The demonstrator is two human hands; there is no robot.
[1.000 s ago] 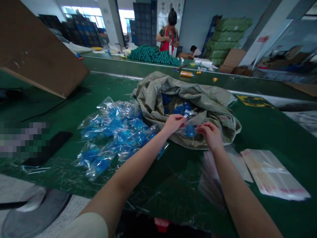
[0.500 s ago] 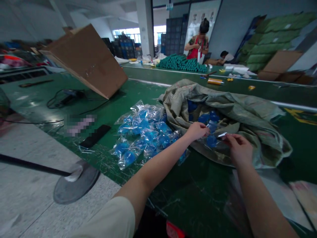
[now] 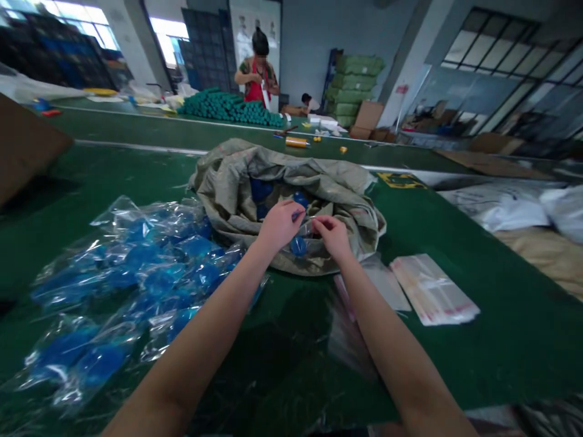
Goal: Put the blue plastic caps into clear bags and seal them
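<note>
left hand [image 3: 279,226] and right hand [image 3: 332,237] pinch what looks like a clear bag [image 3: 306,233] above a woven sack [image 3: 228,182].

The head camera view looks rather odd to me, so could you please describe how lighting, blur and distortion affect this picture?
In the head view, the windows glare white at the far end, a dark shadow falls on the green workbench beside the left forearm, the clear bags of blue items look slightly soft at lower left, and wide-angle distortion bends the room's edges.

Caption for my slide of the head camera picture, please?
Left hand and right hand hold a clear plastic bag over a woven sack.
</note>
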